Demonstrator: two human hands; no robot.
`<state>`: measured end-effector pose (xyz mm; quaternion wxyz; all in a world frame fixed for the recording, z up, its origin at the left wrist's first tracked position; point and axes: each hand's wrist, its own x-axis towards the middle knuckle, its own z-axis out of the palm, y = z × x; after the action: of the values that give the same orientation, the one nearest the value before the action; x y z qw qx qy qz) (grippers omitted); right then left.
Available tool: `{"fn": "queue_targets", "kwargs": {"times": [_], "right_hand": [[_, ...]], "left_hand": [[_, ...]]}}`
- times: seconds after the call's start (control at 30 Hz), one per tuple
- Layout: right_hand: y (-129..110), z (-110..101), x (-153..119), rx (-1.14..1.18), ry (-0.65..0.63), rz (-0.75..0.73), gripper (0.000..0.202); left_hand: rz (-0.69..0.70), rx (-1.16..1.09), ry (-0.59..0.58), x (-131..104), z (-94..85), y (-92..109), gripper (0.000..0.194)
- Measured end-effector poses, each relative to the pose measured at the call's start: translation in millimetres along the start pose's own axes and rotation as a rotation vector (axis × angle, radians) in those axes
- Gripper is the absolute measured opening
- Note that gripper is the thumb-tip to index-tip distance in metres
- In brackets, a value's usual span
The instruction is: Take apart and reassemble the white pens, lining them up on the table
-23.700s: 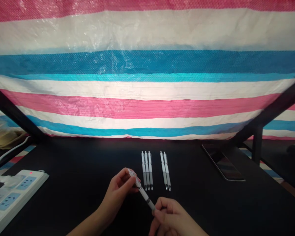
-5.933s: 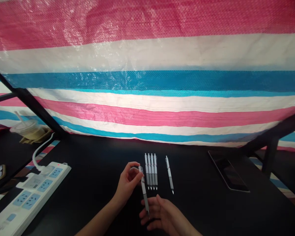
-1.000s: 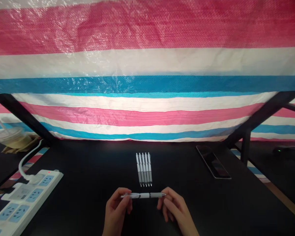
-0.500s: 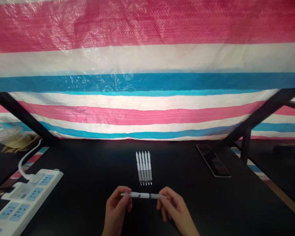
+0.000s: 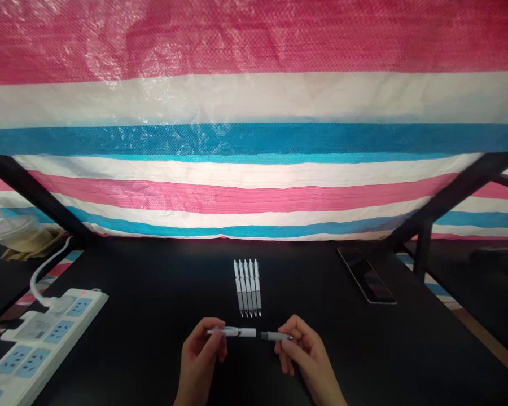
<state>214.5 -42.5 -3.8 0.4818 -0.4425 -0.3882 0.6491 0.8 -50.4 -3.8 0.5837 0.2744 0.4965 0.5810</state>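
White retractable-pen barrel [image 5: 247,332] pinched in left hand [image 5: 201,351]; grey grip section [image 5: 274,336] pinched in right hand [image 5: 307,348]. Both held over tabletop [image 5: 152,316], long axes crosswise, nearly in line; narrow gap between facing ends, nearer right hand. Five retractable pens [image 5: 248,286] laid beyond.

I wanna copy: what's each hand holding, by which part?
Left hand: white pen barrel, near its clicker end. Right hand: grey pen grip, near its tip.

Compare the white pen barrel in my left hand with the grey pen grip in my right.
The slim white pen barrel looks longer than the slim grey pen grip. The barrel has a clip; the grip, a silvery tip and dark inner end. Both are held nearly level.
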Motion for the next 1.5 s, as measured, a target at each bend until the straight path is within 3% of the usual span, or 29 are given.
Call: {"fn": "queue_targets", "kwargs": {"times": [0.23,0.97,1.33,1.5], "right_hand": [[0,-3,-2,0.128,0.162,-0.059,0.019],[0,-5,-3,0.148,0.272,-0.098,0.016],[5,4,-2,-0.081,0.111,-0.157,0.026],[8,5,-1,-0.235,0.067,-0.146,0.032]], "left_hand": [[0.014,-0.008,0.026,1,-0.2,0,0.032],[-0.023,-0.081,0.109,4,-1.7,1,0.033],[-0.022,-0.007,0.005,2,0.4,-3,0.031],[-0.014,0.02,0.028,2,2.5,-1,0.033]]}}
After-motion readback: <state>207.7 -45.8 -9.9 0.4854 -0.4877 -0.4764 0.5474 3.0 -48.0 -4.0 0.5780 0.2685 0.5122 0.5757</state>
